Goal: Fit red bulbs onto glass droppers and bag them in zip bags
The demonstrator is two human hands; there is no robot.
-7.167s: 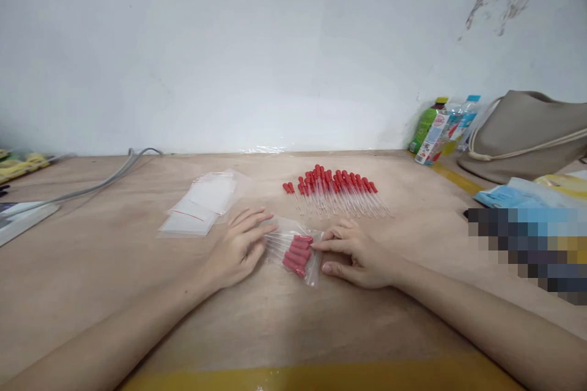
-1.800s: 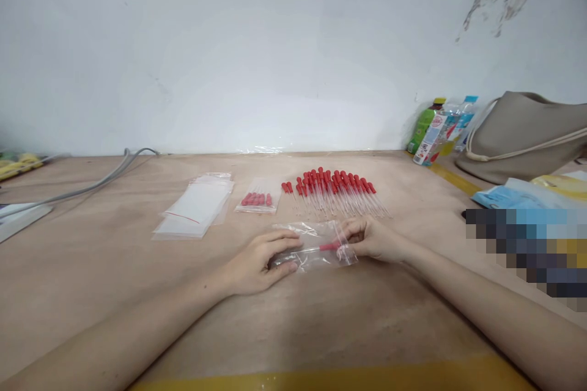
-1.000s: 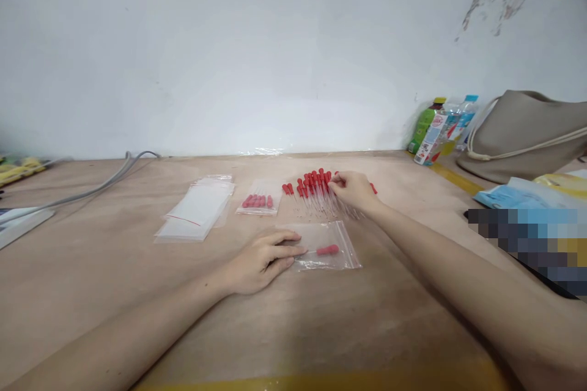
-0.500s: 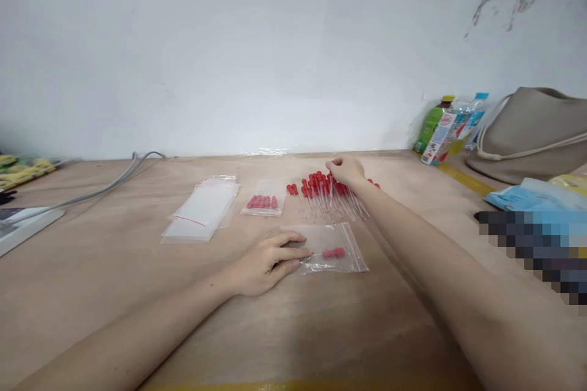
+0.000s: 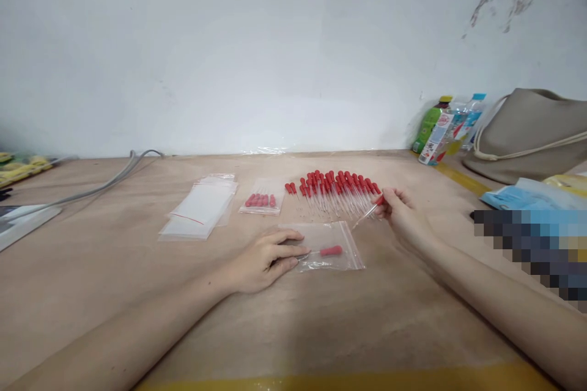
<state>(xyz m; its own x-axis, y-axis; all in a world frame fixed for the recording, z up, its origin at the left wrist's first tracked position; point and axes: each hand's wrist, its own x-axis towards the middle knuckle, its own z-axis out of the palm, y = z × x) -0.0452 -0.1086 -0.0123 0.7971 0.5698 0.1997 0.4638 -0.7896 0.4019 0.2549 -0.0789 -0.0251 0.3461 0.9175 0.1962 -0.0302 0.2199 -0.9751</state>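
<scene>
My left hand lies with its fingers spread on the left end of a clear zip bag. Inside that bag is a glass dropper with a red rubber bulb. My right hand pinches another red-bulbed dropper by its bulb, its glass tip slanting down and left towards the bag's zip end. Just behind lies a pile of red-bulbed droppers, bulbs away from me and glass tubes towards me. A second zip bag, holding several droppers, rests left of the pile.
A stack of flat zip bags lies to the left. Further left a grey cable runs over a white object. At the right stand drink bottles, a grey drawstring bag and blue packaging. A wall closes the back.
My right hand has drawn back from the pile, towards me and to the right, with a dropper in its fingers. My left hand has stayed on the bag.
</scene>
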